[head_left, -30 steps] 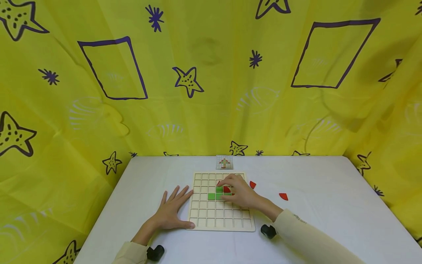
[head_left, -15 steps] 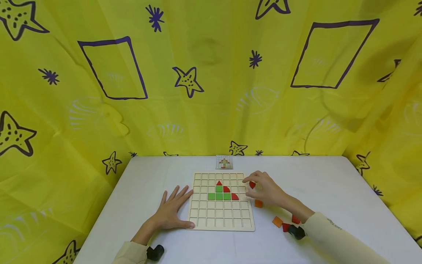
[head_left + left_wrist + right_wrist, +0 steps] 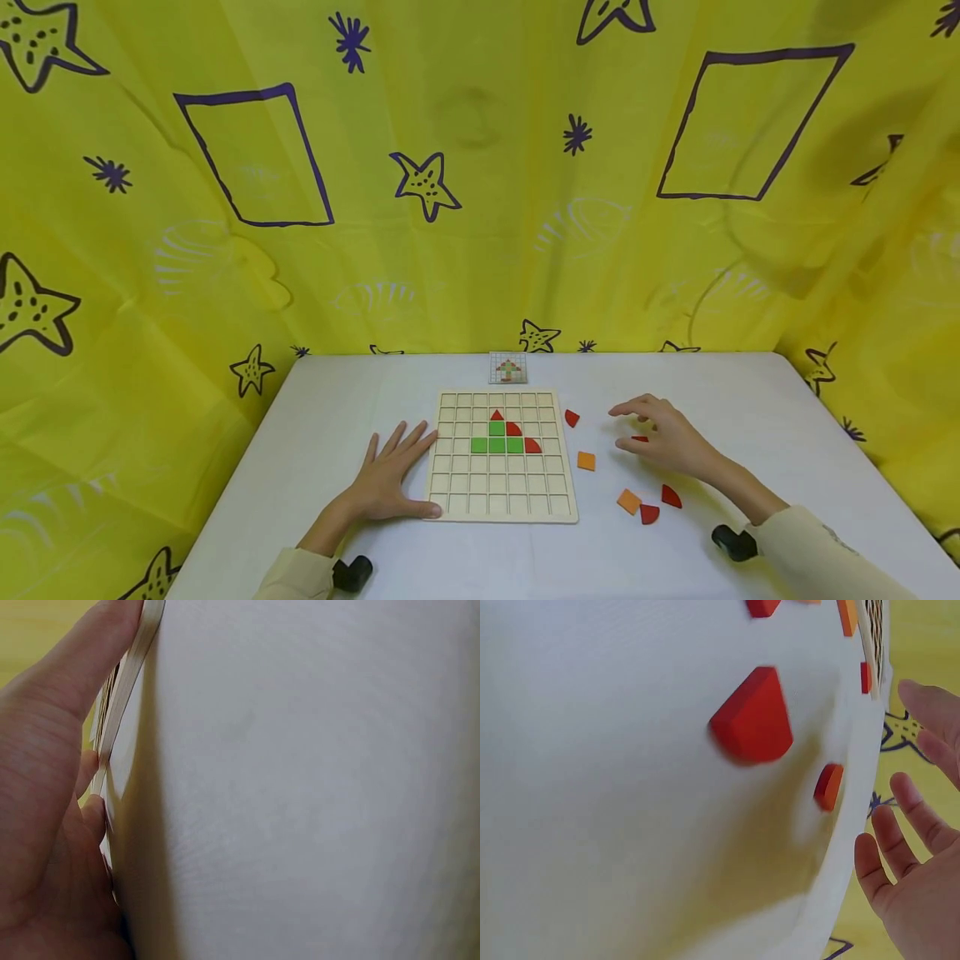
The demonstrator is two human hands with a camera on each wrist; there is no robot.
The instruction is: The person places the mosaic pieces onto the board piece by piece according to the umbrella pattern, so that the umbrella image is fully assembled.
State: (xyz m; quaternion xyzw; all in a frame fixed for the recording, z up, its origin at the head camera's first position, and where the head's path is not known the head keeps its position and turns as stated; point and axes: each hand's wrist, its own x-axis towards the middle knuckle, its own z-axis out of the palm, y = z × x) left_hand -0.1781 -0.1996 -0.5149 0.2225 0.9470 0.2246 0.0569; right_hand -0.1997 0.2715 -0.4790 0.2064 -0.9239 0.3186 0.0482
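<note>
Across the white tabletop, the left hand lies spread, touching the left edge of the gridded board; right of the board, the right hand, fingers parted, hovers near 1 red piece. Farther off lies a small card; behind it hangs a star-printed yellow curtain.

1. From where I stand, the left sleeve looks pale cream, made of matte cloth, and stops short of the wrist.
2. The right sleeve matches it in colour and also ends above the wrist; I see more of its length.
3. A small greyish marking sits on that right sleeve, too tiny for me to read.
4. The left wrist camera is black, stubby and rounded, close by the cuff.
5. The right wrist camera is likewise a short black barrel beside its cuff.
6. Left grip and right grip are both bare.
</note>
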